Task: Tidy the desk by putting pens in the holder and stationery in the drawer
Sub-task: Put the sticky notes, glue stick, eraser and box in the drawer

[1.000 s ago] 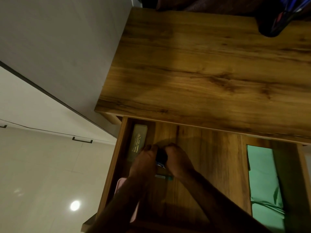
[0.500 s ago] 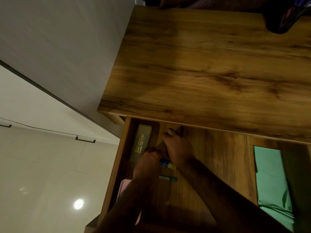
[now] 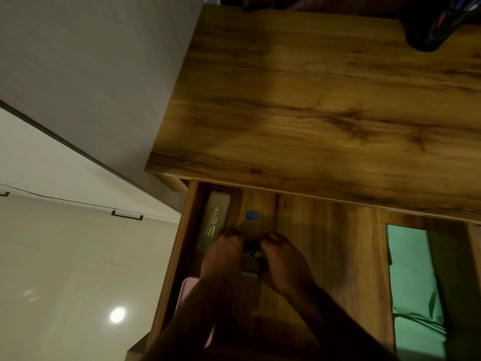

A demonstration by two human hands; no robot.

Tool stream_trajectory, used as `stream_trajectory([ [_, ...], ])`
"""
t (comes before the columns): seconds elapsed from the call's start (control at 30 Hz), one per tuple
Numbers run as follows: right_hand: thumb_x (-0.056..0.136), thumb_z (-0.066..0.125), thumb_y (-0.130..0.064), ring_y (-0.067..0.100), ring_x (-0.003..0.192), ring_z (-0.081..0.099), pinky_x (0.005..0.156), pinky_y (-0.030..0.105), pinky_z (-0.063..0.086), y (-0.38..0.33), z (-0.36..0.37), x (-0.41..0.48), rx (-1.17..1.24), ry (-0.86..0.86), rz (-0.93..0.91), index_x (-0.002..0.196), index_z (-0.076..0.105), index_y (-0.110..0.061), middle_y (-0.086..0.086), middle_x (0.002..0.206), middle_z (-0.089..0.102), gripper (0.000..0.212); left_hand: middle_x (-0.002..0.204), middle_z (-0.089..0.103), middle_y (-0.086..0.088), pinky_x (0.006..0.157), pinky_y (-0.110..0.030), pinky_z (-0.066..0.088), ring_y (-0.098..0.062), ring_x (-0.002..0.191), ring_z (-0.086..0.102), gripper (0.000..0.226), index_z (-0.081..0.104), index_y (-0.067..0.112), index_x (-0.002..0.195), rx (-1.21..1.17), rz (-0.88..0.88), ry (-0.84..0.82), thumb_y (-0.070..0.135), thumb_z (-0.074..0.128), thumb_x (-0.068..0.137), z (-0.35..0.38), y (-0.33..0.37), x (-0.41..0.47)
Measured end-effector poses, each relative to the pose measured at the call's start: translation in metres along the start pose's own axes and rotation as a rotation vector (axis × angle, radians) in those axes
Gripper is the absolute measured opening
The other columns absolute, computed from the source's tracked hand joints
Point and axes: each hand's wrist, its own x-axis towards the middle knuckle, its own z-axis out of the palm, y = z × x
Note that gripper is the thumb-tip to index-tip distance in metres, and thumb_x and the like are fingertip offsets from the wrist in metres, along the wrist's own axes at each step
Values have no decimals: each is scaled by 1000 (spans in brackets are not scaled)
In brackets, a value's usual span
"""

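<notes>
The drawer is seen pulled out from beneath the front edge of the desk top, which overhangs its rear part. Both hands are lowered into the left portion of the drawer, side by side. The left hand and the right hand are shown from behind with the fingers bent downward; whether anything is gripped cannot be told, since the fingertips are hidden in shadow. A small pale bottle with a blue cap is laid on the drawer floor just beyond the fingertips, between the two hands, and a small blue-and-yellow item is glimpsed in the narrow gap between them. A long case with gold lettering is set against the drawer's left wall, just beside the left hand. A pink object is partly covered by the left forearm near the front left corner. Bare wood is left to the right of the right hand, up to the drawer's right wall, beyond which green cloth is seen. The dark pen holder, with pens in it, is placed at the far right of the desk top, well apart from the hands. Tiled floor lies left of the drawer.
</notes>
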Motion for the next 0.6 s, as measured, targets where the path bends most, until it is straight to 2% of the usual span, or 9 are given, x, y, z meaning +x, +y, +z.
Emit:
stream_trajectory([
  [0.13,90,63,-18,20,126,51,95,32,50,-2,-4,12,20,131,-19,124,63,-23,-3,131,57,34,131,56,-2,94,-35,54,-19,116,58,34,56,20,126,-38,14,88,15,59,93,-5,-1,-4],
  [0.23,90,61,-12,19,133,46,100,31,48,-7,-11,24,3,180,-14,131,62,-23,-3,139,54,42,136,51,0,96,-31,53,-18,121,53,42,55,21,131,-31,50,181,13,61,91,-13,-1,-5],
  [0.3,90,61,-11,21,137,44,103,32,45,-9,-14,30,1,175,-20,137,59,-24,-1,144,52,49,139,48,1,100,-29,49,-19,127,48,43,54,22,133,-11,65,193,16,61,91,-17,1,-4],
  [0.37,89,61,-8,22,135,46,103,33,47,-9,-15,35,13,175,-26,141,56,-27,-1,144,52,55,136,49,1,98,-28,50,-19,125,49,39,55,22,130,-5,75,180,16,62,92,-19,1,-4],
  [0.47,89,61,-9,22,131,50,98,33,51,-7,-10,36,43,188,-31,140,57,-27,-1,141,54,55,137,48,0,96,-28,52,-17,119,52,40,56,19,130,9,59,112,11,60,92,-17,1,-4],
  [0.6,88,68,-22,15,117,56,83,29,56,0,-10,24,13,264,-49,137,54,-31,-10,138,48,52,139,48,1,95,-30,53,-16,119,53,38,55,20,130,10,65,89,16,60,93,-13,-3,-5],
])
